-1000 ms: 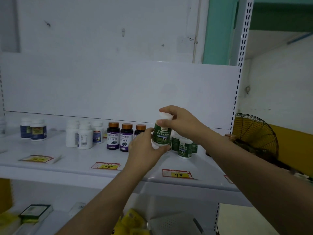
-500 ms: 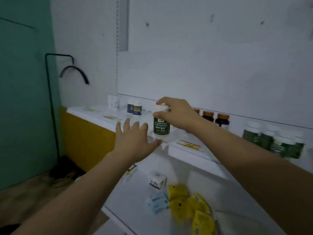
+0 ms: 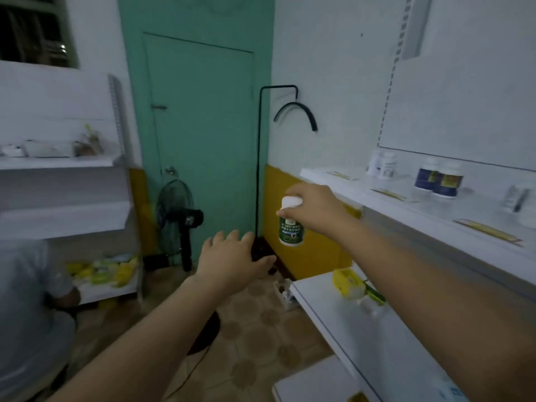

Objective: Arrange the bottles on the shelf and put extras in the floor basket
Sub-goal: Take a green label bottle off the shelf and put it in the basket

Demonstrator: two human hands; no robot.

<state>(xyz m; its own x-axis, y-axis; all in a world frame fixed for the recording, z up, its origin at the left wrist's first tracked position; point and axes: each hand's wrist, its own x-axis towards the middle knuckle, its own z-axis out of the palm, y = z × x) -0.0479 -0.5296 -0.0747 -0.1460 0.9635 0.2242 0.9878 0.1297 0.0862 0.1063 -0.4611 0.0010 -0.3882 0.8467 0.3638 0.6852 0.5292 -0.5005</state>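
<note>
Head view: green-label bottle [image 3: 291,227] upright below right hand [image 3: 317,207], fingers [image 3: 294,194] round its cap; left hand [image 3: 232,259] wide, empty.

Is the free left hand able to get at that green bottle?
Probably yes: the left hand is open and empty, just below-left of the green bottle, nothing between them. The right hand grips only the cap, leaving the body free.

Upper shelf [image 3: 356,188]: two white bottles [image 3: 383,166], two blue-labelled bottles [image 3: 439,179], price tags [image 3: 390,194]. Lower shelf [image 3: 333,309]: yellow packets [image 3: 346,281].
</note>
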